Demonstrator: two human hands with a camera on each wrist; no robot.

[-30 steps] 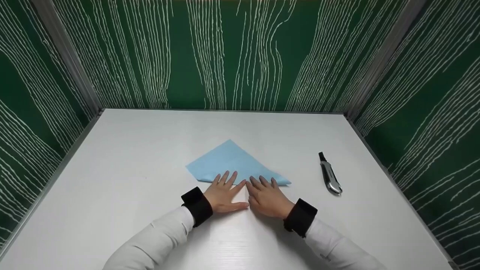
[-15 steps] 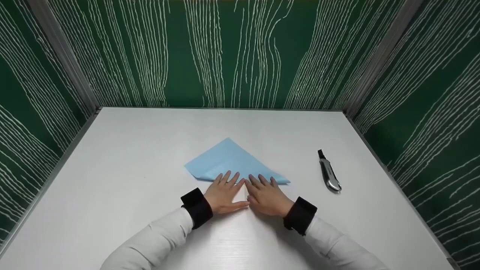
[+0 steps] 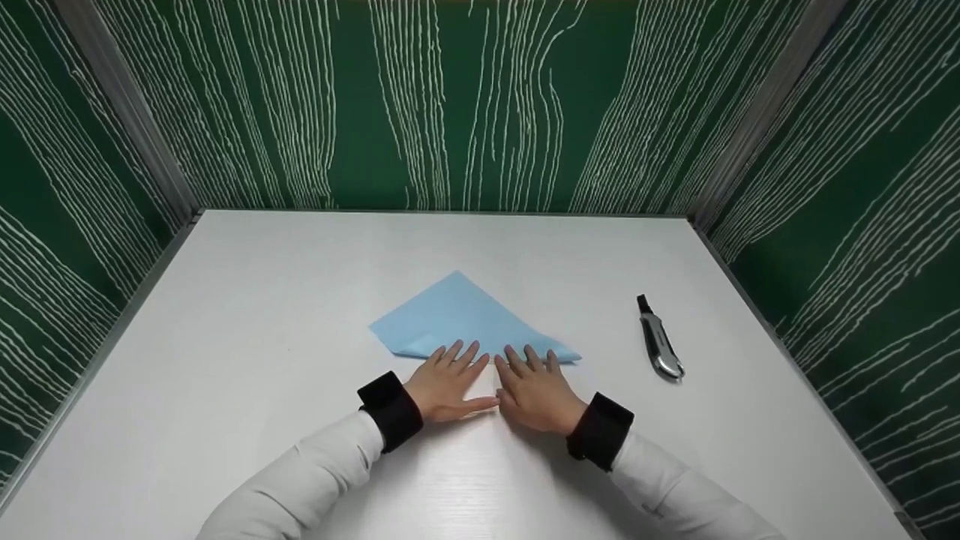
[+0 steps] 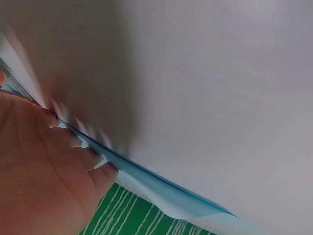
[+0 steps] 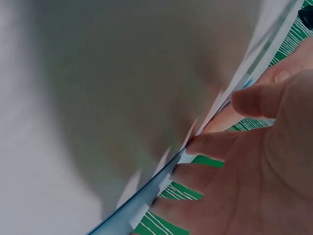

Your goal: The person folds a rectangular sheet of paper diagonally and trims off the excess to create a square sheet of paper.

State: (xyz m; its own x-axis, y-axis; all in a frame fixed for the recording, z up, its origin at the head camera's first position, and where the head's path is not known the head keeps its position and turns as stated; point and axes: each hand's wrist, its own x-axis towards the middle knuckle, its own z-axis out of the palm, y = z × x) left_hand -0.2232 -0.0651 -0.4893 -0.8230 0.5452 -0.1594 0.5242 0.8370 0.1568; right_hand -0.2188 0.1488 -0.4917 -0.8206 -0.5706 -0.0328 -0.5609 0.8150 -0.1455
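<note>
A light blue sheet of paper (image 3: 459, 315) lies on the white table with its near edge folded over. My left hand (image 3: 448, 386) rests on that edge, fingers spread and straight, the thumb reaching right towards the other hand. Beside it my right hand (image 3: 541, 391) presses the same edge with straight fingers, close to the right corner. A narrow gap separates the two index fingers. In the left wrist view, fingertips touch the thin paper edge (image 4: 161, 188), which lifts slightly at its outer end. The right wrist view has the fingers along the blue fold (image 5: 134, 208).
A grey and black utility knife (image 3: 660, 346) lies to the right of the paper. Green walls with pale wavy lines (image 3: 510, 105) stand behind and at both sides of the white table (image 3: 300, 262). Black bands (image 3: 391, 411) circle both wrists.
The right hand's fingers have shifted slightly right and spread, leaving a small gap beside the left index finger. The left hand and paper stay nearly still; the head view has tilted a little.
</note>
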